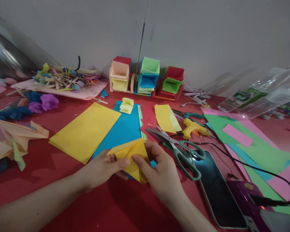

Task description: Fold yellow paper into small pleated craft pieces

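Observation:
Both my hands hold a folded yellow paper (131, 151) low over the red table (62, 180). My left hand (103, 169) pinches its lower left side, thumb on top. My right hand (159, 174) grips its right side, with the thumb pressed on the paper's middle. Under the paper lies a blue sheet (122, 130), and a larger yellow sheet (85, 132) lies to its left. Green-handled scissors (177, 146) rest just right of my right hand.
A phone (216, 187), a purple device with a black cable (246, 193), a yellow glue gun (194, 128) and green and pink sheets (256, 148) lie to the right. Folded paper boxes (146, 77) stand by the wall. Sticks and crepe flowers (62, 79) sit at back left, a plastic bottle (261, 93) at right.

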Tool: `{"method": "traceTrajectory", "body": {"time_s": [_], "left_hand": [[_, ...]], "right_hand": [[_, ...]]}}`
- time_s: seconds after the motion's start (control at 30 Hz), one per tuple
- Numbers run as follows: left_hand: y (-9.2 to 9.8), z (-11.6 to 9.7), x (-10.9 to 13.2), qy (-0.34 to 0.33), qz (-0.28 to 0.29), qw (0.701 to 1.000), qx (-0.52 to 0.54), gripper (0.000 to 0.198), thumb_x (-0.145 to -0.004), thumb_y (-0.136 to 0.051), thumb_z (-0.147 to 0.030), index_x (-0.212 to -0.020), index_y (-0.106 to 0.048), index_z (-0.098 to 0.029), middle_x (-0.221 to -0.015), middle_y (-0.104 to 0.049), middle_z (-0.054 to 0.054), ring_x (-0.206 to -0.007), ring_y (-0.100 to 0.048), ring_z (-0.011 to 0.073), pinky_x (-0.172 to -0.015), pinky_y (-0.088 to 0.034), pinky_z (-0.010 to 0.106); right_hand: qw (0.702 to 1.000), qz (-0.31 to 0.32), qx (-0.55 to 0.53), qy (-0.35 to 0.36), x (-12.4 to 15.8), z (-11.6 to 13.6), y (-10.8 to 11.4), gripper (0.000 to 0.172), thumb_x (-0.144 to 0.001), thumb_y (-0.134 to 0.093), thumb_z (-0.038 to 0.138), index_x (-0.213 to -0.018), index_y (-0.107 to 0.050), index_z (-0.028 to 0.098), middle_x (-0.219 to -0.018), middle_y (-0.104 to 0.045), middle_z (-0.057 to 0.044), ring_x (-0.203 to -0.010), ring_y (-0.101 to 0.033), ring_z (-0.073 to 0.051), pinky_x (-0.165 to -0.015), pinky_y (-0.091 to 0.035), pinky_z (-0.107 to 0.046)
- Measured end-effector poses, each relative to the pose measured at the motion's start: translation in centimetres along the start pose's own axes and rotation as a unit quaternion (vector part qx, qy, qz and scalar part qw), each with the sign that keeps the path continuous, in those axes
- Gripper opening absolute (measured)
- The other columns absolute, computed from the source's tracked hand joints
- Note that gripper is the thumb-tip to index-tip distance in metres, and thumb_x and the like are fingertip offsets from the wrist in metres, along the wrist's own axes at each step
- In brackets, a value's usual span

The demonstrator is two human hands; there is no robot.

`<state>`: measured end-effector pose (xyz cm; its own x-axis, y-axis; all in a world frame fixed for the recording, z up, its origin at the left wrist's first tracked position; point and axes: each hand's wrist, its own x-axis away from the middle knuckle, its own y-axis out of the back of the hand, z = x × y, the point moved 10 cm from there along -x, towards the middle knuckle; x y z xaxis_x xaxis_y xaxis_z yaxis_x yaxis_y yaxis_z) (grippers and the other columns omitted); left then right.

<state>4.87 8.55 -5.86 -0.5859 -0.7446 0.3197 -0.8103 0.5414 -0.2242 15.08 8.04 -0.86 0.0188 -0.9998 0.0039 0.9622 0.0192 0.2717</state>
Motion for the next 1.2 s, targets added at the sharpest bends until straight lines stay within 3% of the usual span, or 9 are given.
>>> {"method": "traceTrajectory", "body": {"time_s": [0.4,0.63,0.77,0.83,0.9,0.97,1.0,1.1,1.2], "left_hand": [[0.6,-0.9,-0.2,-0.006,-0.070,0.996,0.049,0.024,-0.066,-0.064,-0.039,-0.062,-0.066,-0.016,-0.058,-0.061,0.001,-0.056,-0.057,0.0162,-0.053,-0.046,0.026],[1.6,-3.3,0.5,-0.142,-0.074,0.984,-0.075,0.024,-0.062,-0.072,-0.028,-0.083,-0.066,-0.019,-0.083,-0.065,0.003,-0.073,-0.060,0.0172,-0.061,-0.046,0.023],[2.4,-4.4,0.9,-0.207,-0.088,0.971,-0.082,0.037,-0.069,-0.067,-0.035,-0.102,-0.060,-0.019,-0.096,-0.065,0.007,-0.089,-0.060,0.0219,-0.075,-0.048,0.030],[3.5,-6.3,2.3,-0.284,-0.175,0.928,-0.166,0.038,-0.074,-0.063,-0.030,-0.110,-0.054,-0.020,-0.109,-0.060,0.009,-0.100,-0.055,0.0231,-0.085,-0.044,0.035],[3.5,-9.2,5.7,-0.416,-0.282,0.816,-0.285,0.041,-0.071,-0.066,-0.021,-0.109,-0.052,-0.024,-0.113,-0.056,0.006,-0.104,-0.051,0.0223,-0.088,-0.042,0.036],[0.9,-10.8,9.0,-0.534,-0.300,0.687,-0.392,0.036,-0.065,-0.069,-0.016,-0.096,-0.055,-0.028,-0.098,-0.060,0.001,-0.093,-0.055,0.0193,-0.083,-0.044,0.033],[-1.3,-10.7,9.7,-0.569,-0.246,0.646,-0.446,0.030,-0.065,-0.070,-0.018,-0.089,-0.057,-0.030,-0.084,-0.062,-0.002,-0.080,-0.057,0.0164,-0.077,-0.045,0.030],[-5.5,-8.5,8.2,-0.525,-0.068,0.631,-0.567,0.023,-0.075,-0.063,-0.021,-0.096,-0.058,-0.028,-0.077,-0.067,-0.003,-0.071,-0.059,0.0143,-0.077,-0.045,0.029],[-5.2,-7.6,6.3,-0.467,-0.084,0.647,-0.597,0.042,-0.080,-0.058,-0.030,-0.120,-0.049,-0.021,-0.115,-0.061,0.007,-0.108,-0.052,0.0229,-0.093,-0.038,0.034]], "right_hand": [[0.994,-0.010,0.092,0.056,0.4,1.7,0.5,0.024,-0.076,-0.051,0.017,-0.099,-0.058,0.019,-0.081,-0.064,-0.002,-0.070,-0.057,-0.014,-0.064,-0.047,-0.025],[0.974,-0.024,0.175,0.140,0.9,3.0,0.8,0.022,-0.081,-0.050,0.022,-0.102,-0.057,0.021,-0.086,-0.064,-0.004,-0.076,-0.058,-0.016,-0.066,-0.046,-0.025],[0.976,-0.014,0.187,0.114,0.8,2.6,0.8,0.026,-0.078,-0.052,0.020,-0.104,-0.056,0.021,-0.085,-0.063,-0.004,-0.075,-0.057,-0.016,-0.067,-0.046,-0.026],[0.984,-0.001,0.161,0.072,0.5,1.9,0.7,0.029,-0.077,-0.053,0.019,-0.106,-0.054,0.021,-0.082,-0.062,-0.003,-0.072,-0.056,-0.015,-0.066,-0.046,-0.026],[0.994,0.018,0.110,0.021,0.4,0.8,0.5,0.032,-0.077,-0.053,0.019,-0.108,-0.051,0.021,-0.080,-0.060,-0.001,-0.070,-0.056,-0.014,-0.064,-0.046,-0.026],[0.999,0.032,0.040,-0.017,0.3,0.1,0.2,0.033,-0.077,-0.054,0.020,-0.109,-0.048,0.020,-0.080,-0.059,-0.001,-0.073,-0.058,-0.015,-0.064,-0.047,-0.026],[0.999,0.036,0.002,-0.027,0.2,-0.1,0.0,0.033,-0.077,-0.055,0.020,-0.108,-0.047,0.020,-0.081,-0.059,-0.001,-0.076,-0.058,-0.016,-0.066,-0.047,-0.027],[0.994,0.046,-0.101,-0.020,0.1,0.1,-0.3,0.031,-0.074,-0.058,0.018,-0.104,-0.047,0.019,-0.089,-0.061,-0.002,-0.083,-0.059,-0.016,-0.074,-0.047,-0.028],[0.985,0.054,-0.166,0.007,0.0,0.9,-0.3,0.033,-0.072,-0.060,0.016,-0.102,-0.049,0.020,-0.097,-0.062,-0.003,-0.088,-0.060,-0.016,-0.079,-0.046,-0.030]]}}
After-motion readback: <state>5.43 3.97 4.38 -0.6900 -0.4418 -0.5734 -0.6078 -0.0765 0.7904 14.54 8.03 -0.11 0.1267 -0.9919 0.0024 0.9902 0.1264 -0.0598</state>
